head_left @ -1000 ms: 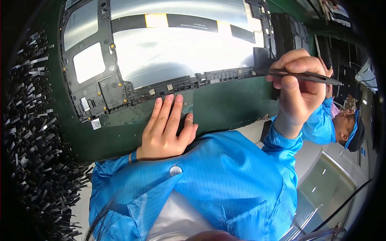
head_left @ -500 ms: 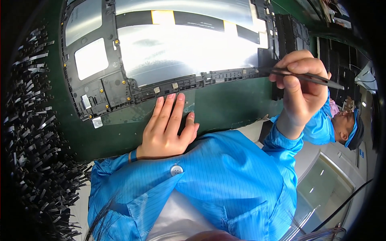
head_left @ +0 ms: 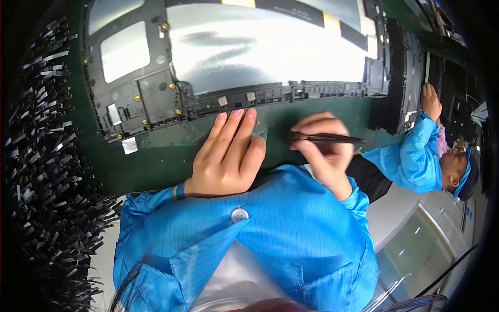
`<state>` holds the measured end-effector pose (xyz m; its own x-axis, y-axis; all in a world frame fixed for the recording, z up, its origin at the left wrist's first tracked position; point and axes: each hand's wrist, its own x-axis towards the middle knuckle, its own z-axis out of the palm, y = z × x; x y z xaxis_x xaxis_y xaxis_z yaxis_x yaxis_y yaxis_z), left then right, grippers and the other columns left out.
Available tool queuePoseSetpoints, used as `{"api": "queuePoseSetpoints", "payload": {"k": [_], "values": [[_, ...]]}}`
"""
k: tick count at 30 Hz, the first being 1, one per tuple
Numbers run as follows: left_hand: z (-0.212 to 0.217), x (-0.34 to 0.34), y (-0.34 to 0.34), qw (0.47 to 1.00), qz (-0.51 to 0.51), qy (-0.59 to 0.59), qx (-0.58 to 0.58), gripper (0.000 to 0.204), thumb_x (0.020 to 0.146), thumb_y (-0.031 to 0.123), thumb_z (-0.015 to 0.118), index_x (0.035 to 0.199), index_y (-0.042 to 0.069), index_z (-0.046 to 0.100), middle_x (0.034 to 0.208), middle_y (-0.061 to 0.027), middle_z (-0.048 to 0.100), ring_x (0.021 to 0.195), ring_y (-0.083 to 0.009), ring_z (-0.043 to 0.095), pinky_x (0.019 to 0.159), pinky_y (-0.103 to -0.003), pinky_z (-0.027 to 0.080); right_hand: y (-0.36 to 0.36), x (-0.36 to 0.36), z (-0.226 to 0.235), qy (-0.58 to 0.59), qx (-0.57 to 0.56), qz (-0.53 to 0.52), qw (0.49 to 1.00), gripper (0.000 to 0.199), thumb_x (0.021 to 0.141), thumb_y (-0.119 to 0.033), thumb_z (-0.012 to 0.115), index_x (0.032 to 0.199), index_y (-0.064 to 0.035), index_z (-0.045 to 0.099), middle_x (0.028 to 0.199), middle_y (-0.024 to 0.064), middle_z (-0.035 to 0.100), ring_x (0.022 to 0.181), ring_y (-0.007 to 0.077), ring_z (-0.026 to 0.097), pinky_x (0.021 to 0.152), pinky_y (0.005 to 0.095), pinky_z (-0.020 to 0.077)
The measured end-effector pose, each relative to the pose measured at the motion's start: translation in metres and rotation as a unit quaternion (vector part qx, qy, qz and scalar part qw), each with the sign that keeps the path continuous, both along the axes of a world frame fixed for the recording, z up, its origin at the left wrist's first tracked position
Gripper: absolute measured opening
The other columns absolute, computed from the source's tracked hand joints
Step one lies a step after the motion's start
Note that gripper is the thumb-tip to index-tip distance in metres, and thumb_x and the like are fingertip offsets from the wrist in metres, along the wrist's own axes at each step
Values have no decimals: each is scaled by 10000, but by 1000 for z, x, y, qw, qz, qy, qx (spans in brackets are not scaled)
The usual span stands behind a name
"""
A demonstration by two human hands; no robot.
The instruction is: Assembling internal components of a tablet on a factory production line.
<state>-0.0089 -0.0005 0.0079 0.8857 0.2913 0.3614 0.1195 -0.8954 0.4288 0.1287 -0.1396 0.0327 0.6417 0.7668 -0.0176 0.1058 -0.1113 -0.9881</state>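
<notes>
A large black plastic frame [head_left: 153, 99] with a shiny silver metal plate [head_left: 280, 60] lies across the green work surface. My left hand [head_left: 223, 164] rests flat with its fingers stretched out. Its fingertips touch the frame's near edge, just below two small silvery pads [head_left: 251, 96]. My right hand [head_left: 330, 156] pinches dark tweezers [head_left: 345, 139], held roughly level over the green surface [head_left: 280, 118] and apart from the frame. Their working tips are mostly hidden by the fingers, so whether they grip anything cannot be seen.
A dense heap of small black and silver strips [head_left: 52, 208] fills the left side. Stacked black frames [head_left: 397, 78] stand at the right. Beyond them a co-worker in blue [head_left: 416, 156] reaches toward dark parts. A small whitish tab [head_left: 129, 146] lies by the frame's lower left corner.
My right hand has drawn the tweezers away from the frame's right end, leftward and nearer to me. My left hand stays at the frame's edge. The whole view has shifted slightly.
</notes>
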Motion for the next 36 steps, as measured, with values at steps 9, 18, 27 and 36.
{"api": "queuePoseSetpoints", "payload": {"k": [9,18,27,36], "values": [[2,1,0,1000,14,16,-8,59,857,93,602,809,63,583,1084,-125,671,1063,-279,628,931,-412,504,1,-8,-14,21,-10,5,1000,201,756,30,730,918,19,611,915,148,646,819,209,636,702,281,520],[0,-2,-2,1000,20,14,5,51,844,95,609,811,69,580,1064,-111,681,1043,-273,638,900,-396,519,4,-4,-10,-104,-33,74,991,214,729,31,745,900,17,619,884,159,648,791,239,639,681,300,518],[-2,-1,-4,1000,16,17,7,75,846,112,610,795,68,577,1069,-119,675,1063,-275,628,920,-405,506,-9,-5,1,-240,76,86,964,223,734,-33,774,844,6,584,829,176,638,632,239,633,568,307,523],[0,2,1,999,8,-28,13,71,849,122,598,810,62,604,1059,-131,664,1081,-281,608,973,-409,471,92,89,120,-256,132,120,950,180,930,-69,491,1080,27,517,963,192,552,583,91,415,502,226,393]]}}
